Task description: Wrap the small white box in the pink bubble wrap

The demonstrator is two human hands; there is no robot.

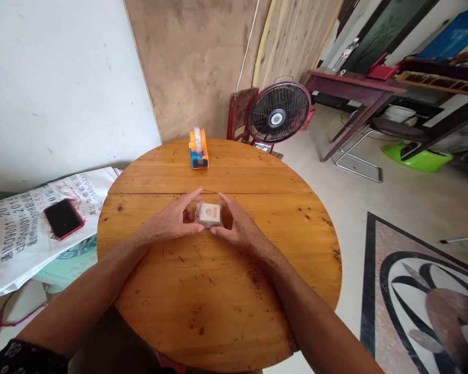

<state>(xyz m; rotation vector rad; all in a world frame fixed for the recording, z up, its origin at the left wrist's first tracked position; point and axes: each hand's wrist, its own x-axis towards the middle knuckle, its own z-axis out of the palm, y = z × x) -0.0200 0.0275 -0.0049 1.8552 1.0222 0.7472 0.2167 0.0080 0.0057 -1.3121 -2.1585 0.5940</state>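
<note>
A small pale box with red print, wrapped in clear plastic, is between my two hands near the middle of the round wooden table. My left hand holds its left side, with the thumb along the near edge and the index finger stretched past the far corner. From the right, my right hand grips the other side, its thumb at the near right corner and its index finger raised. The curled fingers are partly hidden behind the thumbs and the box.
An orange and blue tape dispenser stands near the table's far edge. A fan is beyond the table, by a wooden chair. At the left, a phone lies on a printed white sack.
</note>
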